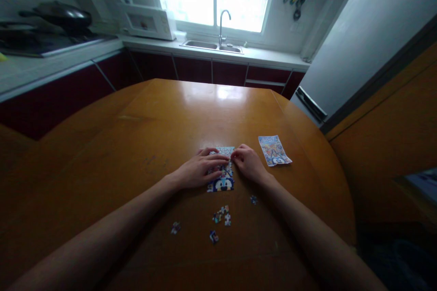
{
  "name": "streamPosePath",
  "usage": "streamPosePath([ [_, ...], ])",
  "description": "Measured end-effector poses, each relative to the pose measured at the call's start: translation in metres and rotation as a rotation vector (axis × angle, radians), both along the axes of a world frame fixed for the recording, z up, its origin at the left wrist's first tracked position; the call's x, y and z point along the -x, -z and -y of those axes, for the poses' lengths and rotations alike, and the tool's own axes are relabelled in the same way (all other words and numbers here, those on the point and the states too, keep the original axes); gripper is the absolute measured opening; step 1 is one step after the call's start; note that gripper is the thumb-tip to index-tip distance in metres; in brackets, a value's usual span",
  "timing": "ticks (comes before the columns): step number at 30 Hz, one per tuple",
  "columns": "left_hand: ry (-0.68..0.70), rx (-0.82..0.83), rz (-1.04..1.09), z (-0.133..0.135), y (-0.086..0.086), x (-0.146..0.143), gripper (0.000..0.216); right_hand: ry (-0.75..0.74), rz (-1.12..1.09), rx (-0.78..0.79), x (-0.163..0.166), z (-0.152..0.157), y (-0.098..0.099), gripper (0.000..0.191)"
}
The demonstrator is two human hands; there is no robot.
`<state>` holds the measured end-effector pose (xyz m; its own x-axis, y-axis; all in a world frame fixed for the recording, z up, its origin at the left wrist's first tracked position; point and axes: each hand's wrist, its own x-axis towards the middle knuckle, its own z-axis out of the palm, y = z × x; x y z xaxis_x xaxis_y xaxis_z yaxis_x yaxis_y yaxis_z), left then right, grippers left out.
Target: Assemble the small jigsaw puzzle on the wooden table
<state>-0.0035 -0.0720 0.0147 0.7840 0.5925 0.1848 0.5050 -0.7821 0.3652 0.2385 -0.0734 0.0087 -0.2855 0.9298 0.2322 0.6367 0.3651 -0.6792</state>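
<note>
A small jigsaw puzzle [223, 183], partly put together, lies on the round wooden table [164, 118]. My left hand [198, 170] lies flat across the puzzle's left side, fingers stretched over it. My right hand [248, 162] rests at the puzzle's upper right corner with fingers curled in a pinch against it; what they hold is too small to make out. Several loose puzzle pieces [221, 216] lie scattered nearer to me, one of them [175, 228] further left. A printed picture card [274, 150] lies to the right of my right hand.
Behind the table runs a kitchen counter with a sink and tap [218, 44] under a bright window. A microwave [147, 21] stands left of it, and a wok [63, 14] on the hob. A refrigerator [355, 50] stands at the right.
</note>
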Motion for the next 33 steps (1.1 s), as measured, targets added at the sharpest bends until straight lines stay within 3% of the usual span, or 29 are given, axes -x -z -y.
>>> streamPosePath([
  [6, 0.001, -0.011, -0.034, -0.001, 0.001, 0.000, 0.042, 0.044, 0.003, -0.021, 0.001, 0.000, 0.004, 0.009],
  [16, -0.009, -0.006, -0.028, 0.000, 0.000, 0.001, 0.043, -0.077, 0.204, -0.140, -0.001, 0.006, -0.002, 0.019],
  [21, -0.006, -0.009, -0.034, -0.001, 0.000, 0.001, 0.044, 0.035, 0.020, -0.101, -0.001, 0.006, -0.002, 0.015],
  [25, 0.000, -0.006, -0.032, -0.001, -0.001, 0.000, 0.044, 0.154, -0.111, -0.111, -0.015, 0.006, -0.018, 0.014],
  [33, -0.006, -0.031, -0.001, 0.001, -0.004, 0.000, 0.043, -0.071, 0.298, 0.213, -0.048, 0.065, -0.042, 0.009],
])
